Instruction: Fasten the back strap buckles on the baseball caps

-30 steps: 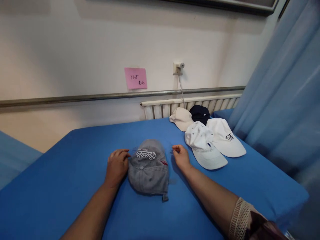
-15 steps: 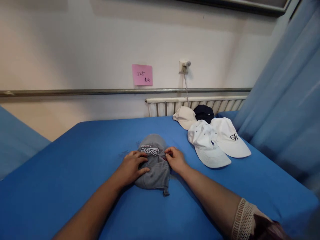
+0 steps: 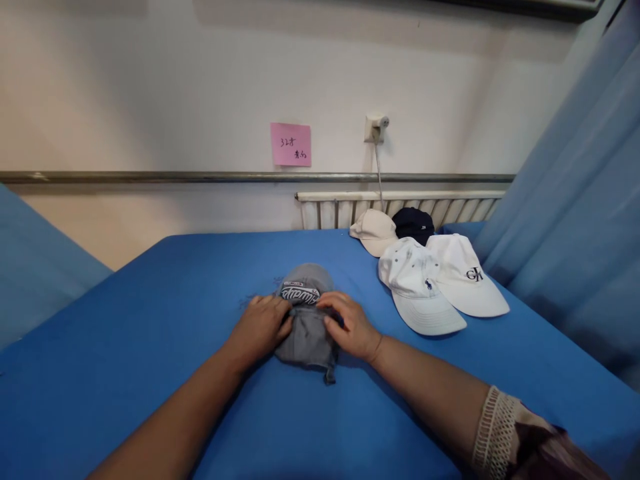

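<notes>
A grey cap point(image 3: 306, 319) with white lettering on its front lies flattened on the blue sheet point(image 3: 150, 320) in the middle. My left hand point(image 3: 261, 326) presses on its left side with fingers curled over the fabric. On the cap's right side rests my right hand point(image 3: 350, 327), fingers bent and pushing the fabric inward. Between the two hands the cap is squeezed narrow. Its small strap end point(image 3: 329, 375) sticks out toward me.
Several caps lie at the back right: two white ones point(image 3: 419, 293) point(image 3: 465, 283), a beige one point(image 3: 374, 230) and a dark navy one point(image 3: 413, 223). Behind are a white radiator point(image 3: 400, 207), a metal rail, a pink note point(image 3: 291, 144) and a wall plug point(image 3: 376, 128). Blue curtain point(image 3: 575, 200) hangs right.
Both hands have come in from the cap's sides onto the cap, pushing its edges toward the middle so it looks narrower. The view has shifted slightly left.
</notes>
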A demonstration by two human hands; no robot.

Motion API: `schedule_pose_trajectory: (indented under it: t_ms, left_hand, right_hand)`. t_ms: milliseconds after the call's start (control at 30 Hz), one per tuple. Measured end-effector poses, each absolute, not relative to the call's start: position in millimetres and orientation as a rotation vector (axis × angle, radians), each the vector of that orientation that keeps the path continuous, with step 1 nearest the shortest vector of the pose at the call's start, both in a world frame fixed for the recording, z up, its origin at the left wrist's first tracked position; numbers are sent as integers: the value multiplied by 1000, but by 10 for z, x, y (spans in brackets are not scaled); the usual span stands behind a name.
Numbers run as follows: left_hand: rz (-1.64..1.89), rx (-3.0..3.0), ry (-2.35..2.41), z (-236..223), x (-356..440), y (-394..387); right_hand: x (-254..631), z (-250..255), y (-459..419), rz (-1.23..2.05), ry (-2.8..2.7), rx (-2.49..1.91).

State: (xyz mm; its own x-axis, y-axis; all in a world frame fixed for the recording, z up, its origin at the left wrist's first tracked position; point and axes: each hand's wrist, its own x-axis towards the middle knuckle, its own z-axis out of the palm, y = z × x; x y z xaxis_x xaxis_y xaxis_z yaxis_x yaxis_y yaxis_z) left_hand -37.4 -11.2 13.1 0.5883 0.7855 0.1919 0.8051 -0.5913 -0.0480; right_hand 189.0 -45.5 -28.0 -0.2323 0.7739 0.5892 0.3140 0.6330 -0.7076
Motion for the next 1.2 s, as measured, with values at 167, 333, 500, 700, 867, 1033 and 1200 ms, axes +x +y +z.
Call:
schedule_pose_trajectory:
  t_ms: [167,333,500,700,867,1033,1200]
  left_hand:
    - [-621,-2460,-1653,13,-310,236]
    - [-869,-2502,-1842,-94,-300,474]
    - [-992,-2533,-1872,-127,-333,494]
    - [-1096,-2545,-1834,-180,-326,502]
    - [-1289,-2407,-1701,-80,-355,305]
    - [-1179,-2707,-1309,1,-297,12]
    - [-701,-3090,-947,-73,-18,-40]
  right_hand:
    - [1875,-421,-247,513,-1898,-1143]
    - [1922,-413,-132,346,-1858,-1282]
    - [1796,-218,-400,95,-2161,-765]
    - [1603,-416,-228,248,-2122,-926]
    - [1827,-610,114,610,-1522,-1172]
    - [1949,-697,260,698,-1271,-1243]
    - [1947,-703,253,742,-1272,-1138]
